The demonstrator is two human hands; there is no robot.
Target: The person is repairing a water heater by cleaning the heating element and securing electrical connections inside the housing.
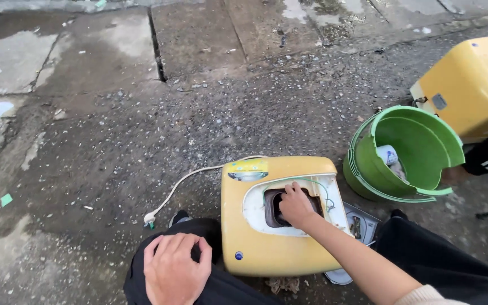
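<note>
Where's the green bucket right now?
In the head view, the green bucket lies tipped on the ground at right, between the yellow casing and a second yellow shell.

Single view, head-worn camera. Looks steeply down and forward from above person's lap onto wet pavement [86,141]. Close range: own knees at bottom edge, yellow appliance shell [278,226] centre-low, within arm's reach. Upper frame reaches paving slabs farther off. No second view to compare.
</note>
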